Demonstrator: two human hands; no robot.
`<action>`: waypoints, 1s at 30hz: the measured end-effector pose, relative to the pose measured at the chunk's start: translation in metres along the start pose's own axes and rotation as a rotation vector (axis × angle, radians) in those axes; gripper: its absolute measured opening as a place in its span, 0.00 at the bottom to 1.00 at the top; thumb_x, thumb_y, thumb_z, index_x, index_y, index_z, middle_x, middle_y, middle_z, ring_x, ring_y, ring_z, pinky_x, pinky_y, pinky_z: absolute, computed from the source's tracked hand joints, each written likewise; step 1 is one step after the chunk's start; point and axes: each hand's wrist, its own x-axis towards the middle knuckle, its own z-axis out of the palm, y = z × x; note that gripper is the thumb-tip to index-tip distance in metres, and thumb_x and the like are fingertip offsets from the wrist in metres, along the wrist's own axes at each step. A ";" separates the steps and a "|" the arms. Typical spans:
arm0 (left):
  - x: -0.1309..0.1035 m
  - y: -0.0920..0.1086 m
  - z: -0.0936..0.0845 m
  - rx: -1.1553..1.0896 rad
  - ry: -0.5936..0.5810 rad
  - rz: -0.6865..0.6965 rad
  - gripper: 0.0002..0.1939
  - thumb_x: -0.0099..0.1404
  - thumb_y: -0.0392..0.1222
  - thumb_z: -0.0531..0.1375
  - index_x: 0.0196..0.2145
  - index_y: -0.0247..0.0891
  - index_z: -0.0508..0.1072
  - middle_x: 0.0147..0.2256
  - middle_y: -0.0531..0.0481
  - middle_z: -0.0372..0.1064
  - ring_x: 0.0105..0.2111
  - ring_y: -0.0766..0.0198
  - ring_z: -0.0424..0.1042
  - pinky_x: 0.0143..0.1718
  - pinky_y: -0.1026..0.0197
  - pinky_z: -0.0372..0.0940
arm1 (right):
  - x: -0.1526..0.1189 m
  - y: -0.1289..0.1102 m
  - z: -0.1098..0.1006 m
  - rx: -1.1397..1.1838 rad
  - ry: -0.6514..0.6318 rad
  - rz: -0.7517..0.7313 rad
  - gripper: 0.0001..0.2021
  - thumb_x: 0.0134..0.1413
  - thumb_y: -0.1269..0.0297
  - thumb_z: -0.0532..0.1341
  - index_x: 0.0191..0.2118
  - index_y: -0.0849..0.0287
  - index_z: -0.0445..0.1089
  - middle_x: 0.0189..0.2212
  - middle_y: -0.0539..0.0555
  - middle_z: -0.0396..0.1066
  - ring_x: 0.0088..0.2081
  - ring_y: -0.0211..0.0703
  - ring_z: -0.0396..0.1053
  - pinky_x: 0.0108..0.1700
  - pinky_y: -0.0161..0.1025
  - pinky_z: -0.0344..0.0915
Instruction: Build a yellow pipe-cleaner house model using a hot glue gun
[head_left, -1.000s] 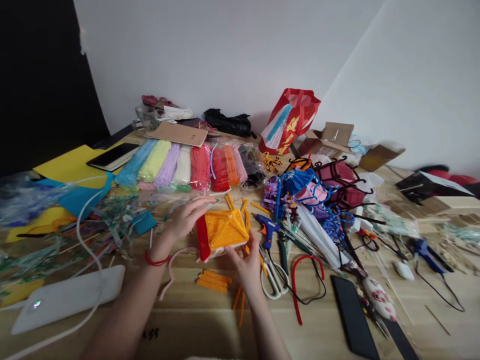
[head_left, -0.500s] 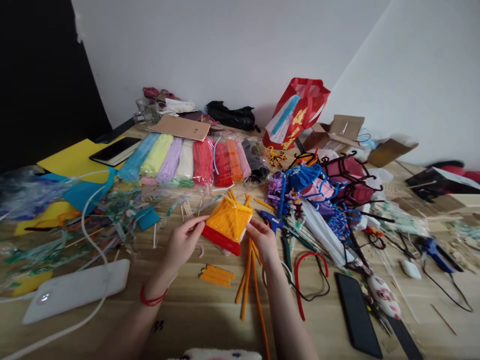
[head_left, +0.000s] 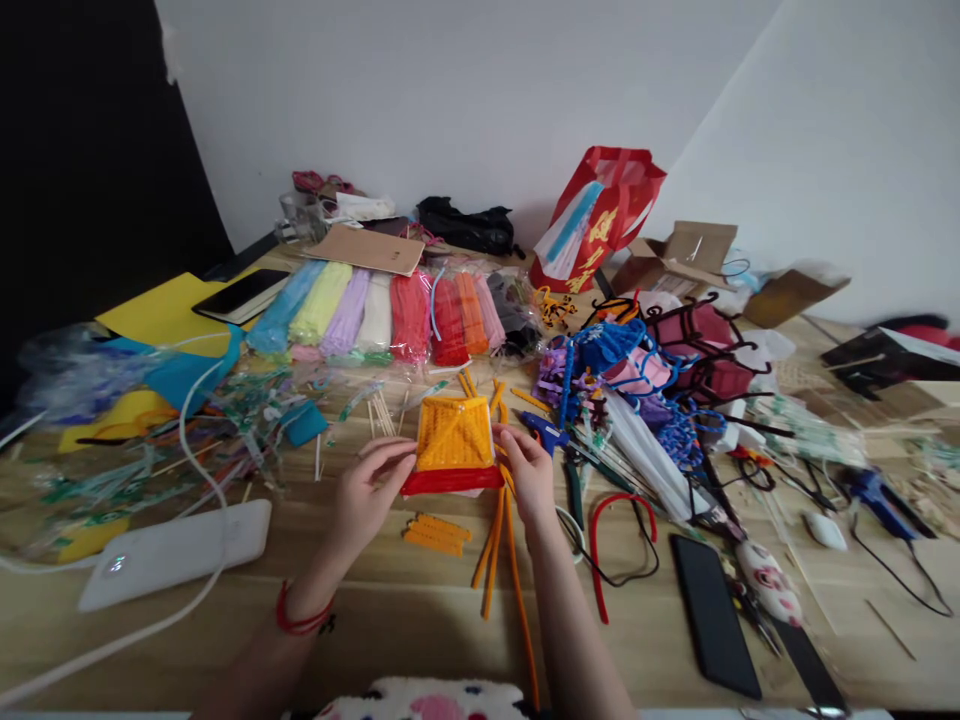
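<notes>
Between both hands is a small yellow pyramid-like craft piece point(head_left: 454, 436) that looks made of pipe cleaners, with a red strip point(head_left: 454, 481) along its near edge. My left hand point(head_left: 377, 490) pinches its left side, thumb below and fingers above. On the right side, my right hand point(head_left: 525, 470) grips the edge by the white rim. Orange pipe cleaners point(head_left: 491, 560) hang down the table beside my right hand. Short zigzag orange pieces point(head_left: 437, 534) lie just in front of the craft piece. A blue glue gun point(head_left: 545, 431) rests to the right of my right hand.
Bundled coloured pipe cleaners point(head_left: 375, 315) line the back. A tangled pile of finished pieces point(head_left: 637, 370) sits at right, near a red bag point(head_left: 600, 220). A white power bank point(head_left: 176, 553) with a cable lies left; a black phone point(head_left: 715, 615) lies right. A bent red pipe cleaner point(head_left: 598, 560) is nearby.
The yellow piece has turned from a slant to nearly square-on, its red strip now level and facing me. Both hands stay on its sides. The view has shifted slightly.
</notes>
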 end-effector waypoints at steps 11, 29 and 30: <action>-0.001 0.005 0.011 0.052 0.017 0.056 0.09 0.65 0.44 0.58 0.37 0.41 0.77 0.45 0.46 0.73 0.45 0.58 0.73 0.50 0.51 0.69 | -0.024 0.016 -0.001 -0.146 -0.077 -0.233 0.13 0.48 0.58 0.67 0.39 0.57 0.76 0.53 0.61 0.70 0.55 0.54 0.68 0.58 0.54 0.62; 0.001 0.020 0.021 0.109 0.104 0.054 0.04 0.60 0.39 0.61 0.32 0.38 0.76 0.40 0.45 0.75 0.39 0.60 0.76 0.36 0.60 0.74 | -0.019 0.018 0.003 -0.158 -0.078 -0.243 0.09 0.51 0.61 0.64 0.37 0.59 0.75 0.54 0.63 0.69 0.54 0.53 0.68 0.59 0.52 0.61; 0.001 0.020 0.021 0.105 0.104 0.057 0.04 0.60 0.39 0.61 0.32 0.37 0.76 0.40 0.44 0.75 0.39 0.60 0.76 0.37 0.60 0.74 | -0.019 0.017 0.003 -0.166 -0.078 -0.251 0.09 0.51 0.61 0.64 0.37 0.59 0.75 0.54 0.63 0.69 0.54 0.53 0.69 0.58 0.52 0.61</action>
